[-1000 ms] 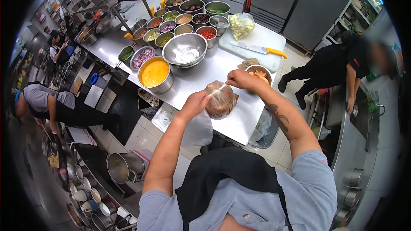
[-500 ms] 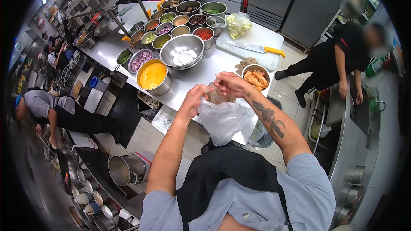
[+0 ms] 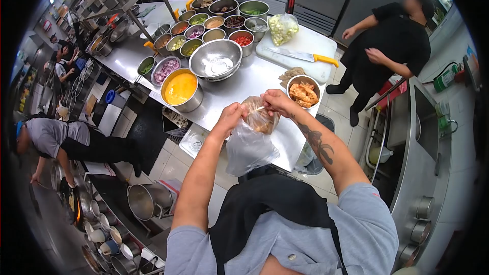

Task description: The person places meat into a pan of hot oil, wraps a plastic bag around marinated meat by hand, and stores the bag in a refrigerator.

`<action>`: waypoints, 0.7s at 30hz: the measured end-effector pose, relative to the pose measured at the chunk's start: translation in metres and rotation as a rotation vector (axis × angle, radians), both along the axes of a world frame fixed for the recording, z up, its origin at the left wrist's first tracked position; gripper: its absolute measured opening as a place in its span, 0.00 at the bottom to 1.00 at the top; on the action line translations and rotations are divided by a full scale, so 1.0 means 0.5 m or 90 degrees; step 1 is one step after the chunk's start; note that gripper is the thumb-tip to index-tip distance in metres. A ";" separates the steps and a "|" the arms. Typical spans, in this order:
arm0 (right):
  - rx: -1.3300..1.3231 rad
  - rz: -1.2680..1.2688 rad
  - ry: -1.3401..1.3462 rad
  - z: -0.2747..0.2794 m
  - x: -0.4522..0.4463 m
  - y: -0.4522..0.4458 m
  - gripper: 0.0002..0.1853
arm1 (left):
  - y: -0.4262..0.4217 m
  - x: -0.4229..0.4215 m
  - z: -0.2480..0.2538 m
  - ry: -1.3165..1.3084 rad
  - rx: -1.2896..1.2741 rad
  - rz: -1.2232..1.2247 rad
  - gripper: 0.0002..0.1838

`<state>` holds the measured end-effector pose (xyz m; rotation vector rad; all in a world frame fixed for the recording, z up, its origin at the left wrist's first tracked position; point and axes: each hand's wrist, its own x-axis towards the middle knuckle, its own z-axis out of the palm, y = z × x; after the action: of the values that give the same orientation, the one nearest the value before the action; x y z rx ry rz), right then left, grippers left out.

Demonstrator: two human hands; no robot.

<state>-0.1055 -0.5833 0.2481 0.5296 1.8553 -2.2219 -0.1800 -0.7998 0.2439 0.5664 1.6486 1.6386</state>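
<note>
Between my hands, over the front edge of the steel table, is a clear plastic bag. Its lower part hangs loose and looks whitish, while brownish food shows through the plastic between my hands. My left hand is closed on the left side of the bag. My right hand pinches the bag at its upper right. Just beyond my right hand stands a round container of orange-coated meat, with a greyish crumpled item beside it. Farther left are a shiny empty metal bowl and a pot of yellow-orange liquid.
Several metal pots of chopped ingredients crowd the table's back. A white cutting board carries a yellow-handled knife and a bag of pale green pieces. One person in black stands at right; another works at the left stove.
The bag has turned and shifted in my hands, and brownish food is now plainly visible in it. The person at right has straightened up from the counter.
</note>
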 end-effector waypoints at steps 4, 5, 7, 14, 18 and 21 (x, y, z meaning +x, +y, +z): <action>0.068 0.039 0.101 0.034 0.009 -0.024 0.09 | 0.003 0.015 0.058 -0.022 0.006 0.051 0.13; 0.094 0.058 0.141 0.041 0.010 -0.030 0.09 | 0.005 0.016 0.064 -0.015 0.009 0.045 0.12; 0.254 0.113 0.187 0.055 0.008 -0.040 0.11 | 0.012 0.014 0.078 0.004 0.019 0.030 0.11; 0.394 0.008 0.217 0.009 -0.013 -0.048 0.09 | 0.031 0.021 0.024 0.142 0.030 0.131 0.15; 0.289 -0.022 0.190 0.010 -0.016 -0.051 0.10 | 0.044 0.023 -0.026 0.367 -0.040 0.141 0.13; 0.155 -0.026 0.257 0.000 -0.018 -0.053 0.14 | 0.056 0.032 -0.026 0.480 -0.077 0.150 0.07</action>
<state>-0.1142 -0.6100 0.2480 0.1589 2.3512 -2.2714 -0.1640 -0.7719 0.2310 1.0467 2.4109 1.5625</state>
